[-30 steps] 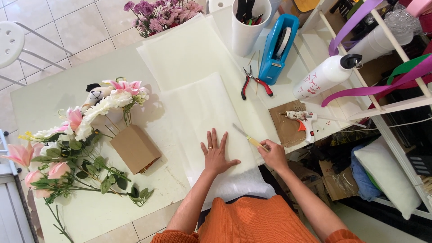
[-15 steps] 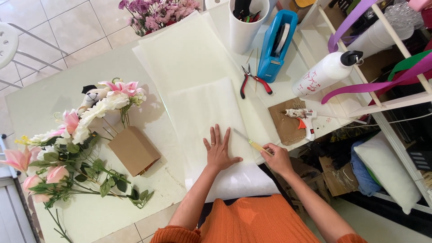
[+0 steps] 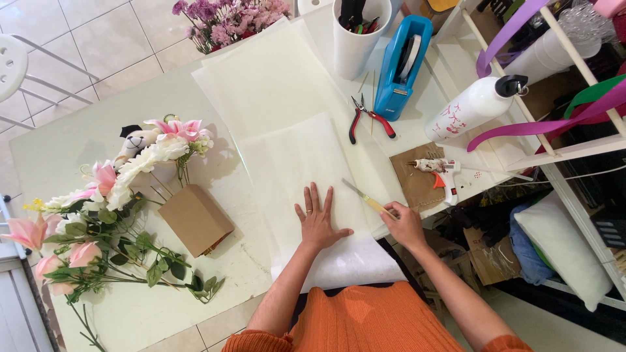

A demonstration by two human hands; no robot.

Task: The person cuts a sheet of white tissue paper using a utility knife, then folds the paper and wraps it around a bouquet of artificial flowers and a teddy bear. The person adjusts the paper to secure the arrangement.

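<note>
so my left hand [image 3: 317, 221] is flat, fingers spread, pinning the white sheet [image 3: 306, 176] in the middle of the frame; my right hand [image 3: 404, 225] sits just right of it at the sheet's edge, fingers pinched round the yellow handle of a knife [image 3: 365, 197]; blade runs up-left across the sheet, toward the left hand's fingertips, long axis diagonal on the worktop [image 3: 91, 137].
</note>
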